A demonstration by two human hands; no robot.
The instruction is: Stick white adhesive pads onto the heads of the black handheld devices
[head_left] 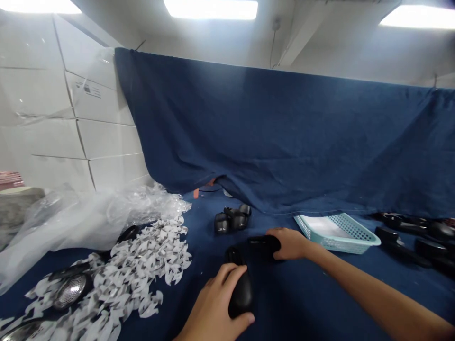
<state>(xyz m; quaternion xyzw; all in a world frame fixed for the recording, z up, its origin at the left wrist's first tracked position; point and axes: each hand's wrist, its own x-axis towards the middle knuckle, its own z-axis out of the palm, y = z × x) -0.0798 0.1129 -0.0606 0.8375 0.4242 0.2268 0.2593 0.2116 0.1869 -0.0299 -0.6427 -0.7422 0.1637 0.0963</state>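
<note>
My left hand [216, 305] is closed around a black plastic part [242, 296] with a wide rounded end and a narrower far end; it lies on the blue cloth at the front middle. Just beyond it, my right hand [289, 242] reaches in from the right, its fingers wrapped around the end of a second black plastic part [261, 241]. The two parts are close together, and the exact kind of either is unclear. Ahead of both hands sits a small cluster of rounded black pieces [232, 220] with little light marks on them.
White and grey cut pieces [152, 255] are heaped at left, with a black part with a mesh face [73, 290] among them. Clear plastic wrap [88, 218] and white boxes [106, 137] stand behind. At right are a light-blue basket [355, 245] and several black parts [401, 248]. A blue curtain [266, 137] hangs across the back.
</note>
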